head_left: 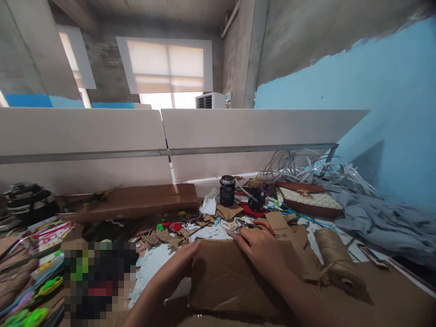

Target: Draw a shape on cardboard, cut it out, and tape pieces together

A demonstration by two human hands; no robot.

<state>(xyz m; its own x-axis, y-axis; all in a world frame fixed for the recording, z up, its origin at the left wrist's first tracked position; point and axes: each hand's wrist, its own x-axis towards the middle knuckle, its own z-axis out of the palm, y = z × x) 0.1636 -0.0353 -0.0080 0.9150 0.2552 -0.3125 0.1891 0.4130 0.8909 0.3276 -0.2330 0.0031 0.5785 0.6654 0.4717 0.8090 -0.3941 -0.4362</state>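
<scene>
L hand [182, 262] is gripping cardbd [225, 281] at L edge; R hand [261, 250] is resting on top edge, can't tell if pinching; twine spool [335, 256] is lying to R.

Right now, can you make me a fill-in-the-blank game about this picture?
1. The left hand and right hand both touch a piece of brown ____.
2. Of the two hands, the one nearer the twine spool is the ____ one.
3. The painted wall at the picture's right edge is light ____.

Missing words: cardboard; right; blue.
</scene>
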